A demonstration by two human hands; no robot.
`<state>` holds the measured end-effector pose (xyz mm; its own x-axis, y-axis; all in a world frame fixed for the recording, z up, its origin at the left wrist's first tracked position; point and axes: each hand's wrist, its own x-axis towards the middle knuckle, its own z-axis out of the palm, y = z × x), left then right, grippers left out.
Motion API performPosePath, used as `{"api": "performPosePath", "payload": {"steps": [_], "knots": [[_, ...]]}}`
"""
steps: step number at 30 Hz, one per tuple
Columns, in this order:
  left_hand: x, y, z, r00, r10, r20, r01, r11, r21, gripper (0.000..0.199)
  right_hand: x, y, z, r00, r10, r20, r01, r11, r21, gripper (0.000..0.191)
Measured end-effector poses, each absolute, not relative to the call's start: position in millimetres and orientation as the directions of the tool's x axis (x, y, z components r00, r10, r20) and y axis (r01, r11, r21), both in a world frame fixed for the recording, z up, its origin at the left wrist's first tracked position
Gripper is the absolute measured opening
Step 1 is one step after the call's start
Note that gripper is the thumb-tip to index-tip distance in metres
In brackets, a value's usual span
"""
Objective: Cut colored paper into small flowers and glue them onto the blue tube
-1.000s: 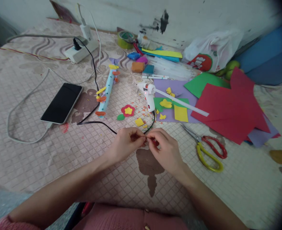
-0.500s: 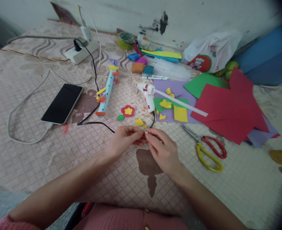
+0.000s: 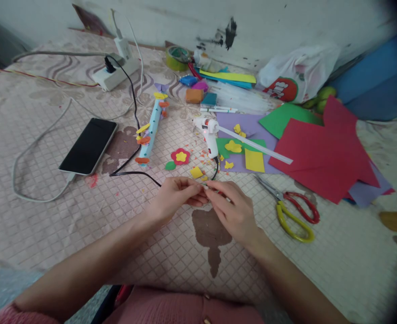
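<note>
My left hand (image 3: 180, 192) and my right hand (image 3: 234, 208) meet above the tablecloth, fingertips pinched together. Between them is something tiny, mostly hidden by the fingers, whose kind I cannot make out. Just beyond my hands lie a small yellow foam piece (image 3: 196, 172) and a red foam flower (image 3: 180, 157) with a yellow centre. Beside the flower is a green leaf shape (image 3: 170, 166). A white glue gun (image 3: 210, 139) rests on the table, a long clear glue stick (image 3: 254, 144) poking out of its back. Scissors (image 3: 281, 198) with red and yellow handles lie open to the right.
A light-blue decorated strip (image 3: 154, 126) and a phone (image 3: 88, 146) on a cable lie left. Behind stands a power strip (image 3: 114, 74). Red foam sheets (image 3: 313, 153) spread at right before a plastic bag (image 3: 300, 72). A black cord (image 3: 134, 173) runs toward my left hand.
My right hand has shifted slightly to the right, its fingers a little more spread from the palm. My left hand stays nearly still, and the things on the table have not moved.
</note>
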<state>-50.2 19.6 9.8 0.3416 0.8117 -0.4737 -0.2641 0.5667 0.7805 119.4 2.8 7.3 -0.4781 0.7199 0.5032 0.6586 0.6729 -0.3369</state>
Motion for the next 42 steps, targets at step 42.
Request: {"api": "performPosePath", "payload": {"steps": [42], "knots": [[-44.7, 14.3, 7.1, 0.355, 0.857, -0.373, -0.28, 0.479, 0.832, 0.02, 107.5, -0.4, 10.5, -0.129, 0.956, 0.264, 0.382, 0.293, -0.876, 0.012]]}}
